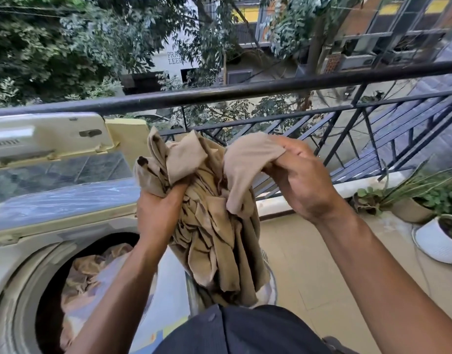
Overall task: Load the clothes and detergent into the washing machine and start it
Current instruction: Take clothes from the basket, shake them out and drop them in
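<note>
- Cream top-loading washing machine (20,254): lid raised, drum part-filled with clothes.
- Crumpled tan cloth garment (209,226): outside drum; left hand (158,213) fingers clenched round it, right hand (296,175) pinching its edge.
- Outstanding, by appearance: detergent, start.

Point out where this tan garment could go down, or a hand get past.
Free: bare floor tiles between the balcony railing and the potted plants. The drum has dark room left of the clothes inside. Crowded: both hands, left and right, grip the tan garment beside it.
</note>
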A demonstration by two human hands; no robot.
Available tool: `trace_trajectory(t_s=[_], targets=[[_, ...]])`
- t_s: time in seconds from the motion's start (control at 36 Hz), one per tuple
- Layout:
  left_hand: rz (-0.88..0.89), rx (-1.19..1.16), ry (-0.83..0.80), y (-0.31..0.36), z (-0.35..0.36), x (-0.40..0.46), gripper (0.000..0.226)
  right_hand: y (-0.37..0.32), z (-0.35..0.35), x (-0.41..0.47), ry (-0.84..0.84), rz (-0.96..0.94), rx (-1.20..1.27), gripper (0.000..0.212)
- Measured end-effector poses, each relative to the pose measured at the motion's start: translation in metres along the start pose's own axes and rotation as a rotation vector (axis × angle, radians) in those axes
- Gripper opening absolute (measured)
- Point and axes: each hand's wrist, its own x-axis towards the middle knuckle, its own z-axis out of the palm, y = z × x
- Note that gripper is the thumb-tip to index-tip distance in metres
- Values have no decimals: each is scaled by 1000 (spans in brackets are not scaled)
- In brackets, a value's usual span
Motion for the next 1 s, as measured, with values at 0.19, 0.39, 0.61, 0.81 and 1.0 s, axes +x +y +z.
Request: trace_trajectory(t_s=[0.19, 0.39, 0.61, 0.81, 1.0], targets=[[148, 44, -465, 20, -4, -20, 82, 27, 39, -2, -151, 53, -116, 35], [129, -79, -149, 7, 18, -23, 47, 26, 41, 2, -266, 41, -218, 38], [88, -234, -55, 15, 2, -10, 36, 87, 3, -3, 220, 27, -579, 47], [195, -330, -13, 48, -17, -5, 34, 159, -38, -33, -95, 623, -918, 49], [192, -339, -26, 58, -24, -4, 30, 186, -45, -47, -261, 804, -1253, 35]])
